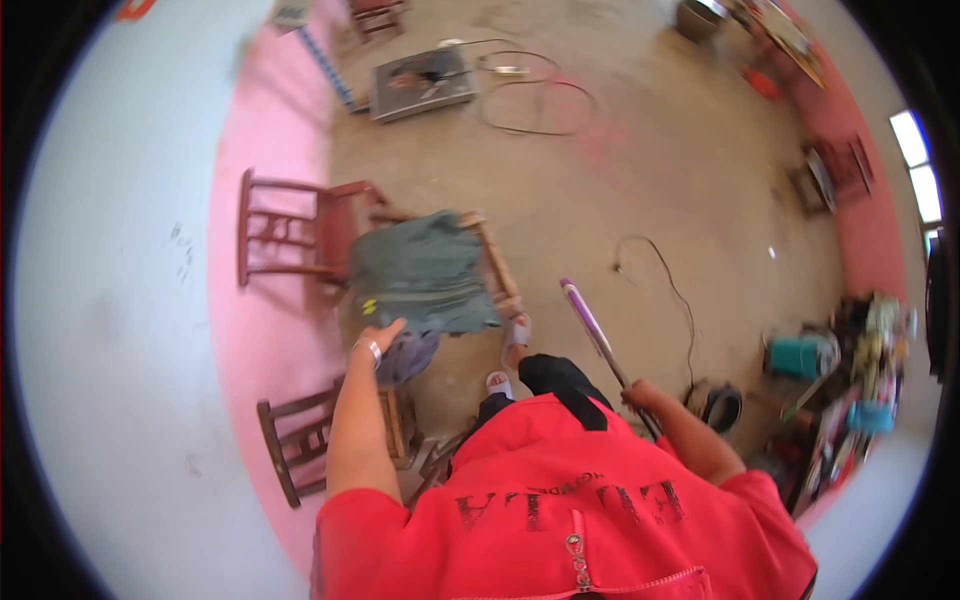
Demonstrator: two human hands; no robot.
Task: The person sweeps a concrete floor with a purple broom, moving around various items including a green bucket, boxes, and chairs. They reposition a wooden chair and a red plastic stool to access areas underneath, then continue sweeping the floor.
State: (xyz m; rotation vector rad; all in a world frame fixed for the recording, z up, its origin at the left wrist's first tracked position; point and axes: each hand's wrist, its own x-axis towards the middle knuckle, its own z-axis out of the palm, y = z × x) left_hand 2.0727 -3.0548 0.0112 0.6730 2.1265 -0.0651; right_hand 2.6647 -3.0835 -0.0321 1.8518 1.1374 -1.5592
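Note:
My left hand (384, 336) is at the near edge of a grey-green garment (424, 270), its thumb on the fabric; how firmly it grips is partly hidden. The garment lies spread over a wooden-framed seat or stool (495, 262) beside a red wooden chair (300, 225). Below the hand hangs a bluish-grey cloth (409, 356). On the right, my right hand (641, 395) is closed around a long pole (619, 371) with a purple and white end (583, 311) that points forward over the floor.
A dark wooden chair (300, 442) stands by the pink wall at the near left. Ahead are a flat grey box (422, 84) and a looped cable (540, 133) on the floor. Another cord (679, 292) runs at the right, near a teal container (793, 357) and piled items.

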